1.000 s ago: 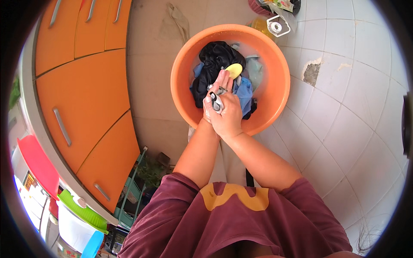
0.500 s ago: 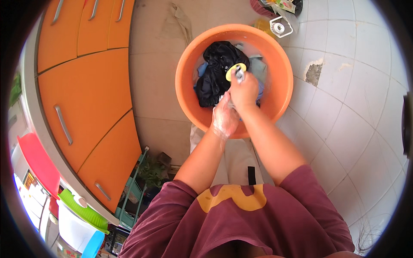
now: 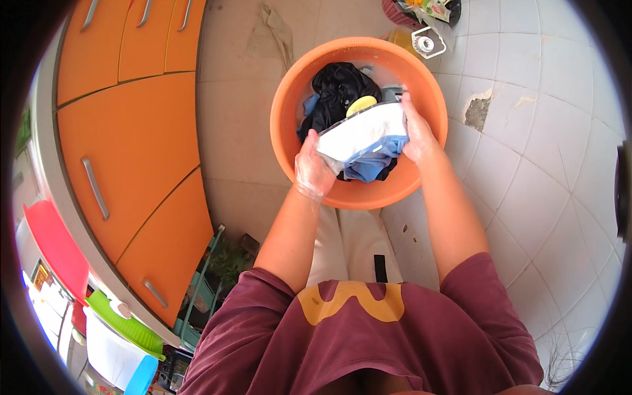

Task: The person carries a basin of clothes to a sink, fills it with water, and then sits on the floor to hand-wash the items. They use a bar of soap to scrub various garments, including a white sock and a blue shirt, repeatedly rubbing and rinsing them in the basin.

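Note:
My left hand point(image 3: 315, 166) and my right hand point(image 3: 419, 131) hold a white-and-blue garment point(image 3: 362, 137) stretched between them over an orange basin point(image 3: 283, 131). Its upper part is a flat white panel with dark trim along the far edge; the blue cloth hangs bunched on the near side. Soapy film coats my left hand and wrist. Behind the garment, a yellow rounded thing point(image 3: 361, 105) shows partly, its kind unclear. Black clothing point(image 3: 342, 85) lies heaped in the basin, with grey cloth point(image 3: 391, 93) beside it at the right.
Beyond the basin stand a plastic jug point(image 3: 403, 39) with a white handle and a pink basket point(image 3: 398, 13). Orange cabinets point(image 3: 131, 158) line the left, and a grey cloth point(image 3: 280, 36) lies on the floor. White tiles point(image 3: 513, 178) run along the right.
My hands were together, my right one by the yellow thing. They have moved apart, and the white-and-blue garment is now spread between them. The yellow thing lies behind it, out of my grip.

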The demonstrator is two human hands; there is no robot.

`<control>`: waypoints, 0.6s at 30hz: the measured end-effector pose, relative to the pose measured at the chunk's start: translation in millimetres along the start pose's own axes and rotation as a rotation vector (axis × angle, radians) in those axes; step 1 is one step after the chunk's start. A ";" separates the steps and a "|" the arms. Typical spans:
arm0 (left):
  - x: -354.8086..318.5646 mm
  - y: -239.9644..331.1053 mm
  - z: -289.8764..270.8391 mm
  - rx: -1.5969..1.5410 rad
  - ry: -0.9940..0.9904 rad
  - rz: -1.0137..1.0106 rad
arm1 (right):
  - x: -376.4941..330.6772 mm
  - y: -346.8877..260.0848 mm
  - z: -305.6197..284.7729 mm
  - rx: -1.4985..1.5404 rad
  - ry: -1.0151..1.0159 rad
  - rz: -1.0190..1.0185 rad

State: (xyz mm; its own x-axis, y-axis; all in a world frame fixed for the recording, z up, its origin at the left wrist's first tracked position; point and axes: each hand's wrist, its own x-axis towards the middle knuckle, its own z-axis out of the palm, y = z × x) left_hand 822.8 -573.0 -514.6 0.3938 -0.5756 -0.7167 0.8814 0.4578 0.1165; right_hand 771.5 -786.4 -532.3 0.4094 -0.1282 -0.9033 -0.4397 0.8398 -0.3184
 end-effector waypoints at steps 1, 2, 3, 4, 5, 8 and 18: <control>0.4 2.5 3.0 -0.046 0.013 -0.005 | -8.3 -2.3 -1.9 0.040 -0.019 -0.012; -0.5 3.6 6.2 -0.061 0.010 -0.022 | -14.9 -1.3 -3.6 0.085 -0.037 -0.020; -1.4 4.3 8.9 -0.077 0.007 -0.040 | -20.2 0.6 -4.1 0.092 -0.025 0.011; -1.6 4.1 10.0 -0.092 0.004 -0.057 | -24.7 4.9 -3.9 0.134 -0.057 0.034; 1.0 1.4 8.8 -0.037 0.033 -0.055 | -28.8 11.4 -0.8 0.178 -0.089 0.055; 11.3 -23.7 -7.2 0.139 -0.004 -0.016 | -35.4 31.0 22.9 0.296 -0.124 0.090; 9.9 -24.3 23.6 0.269 0.069 0.124 | -36.1 23.6 18.5 -0.168 -0.155 -0.299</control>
State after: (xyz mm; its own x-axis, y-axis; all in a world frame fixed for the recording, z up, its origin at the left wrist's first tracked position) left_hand 811.5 -605.8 -508.3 0.4920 -0.4752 -0.7295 0.8689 0.3204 0.3773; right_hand 761.2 -752.2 -501.9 0.6504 -0.2623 -0.7129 -0.4023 0.6772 -0.6161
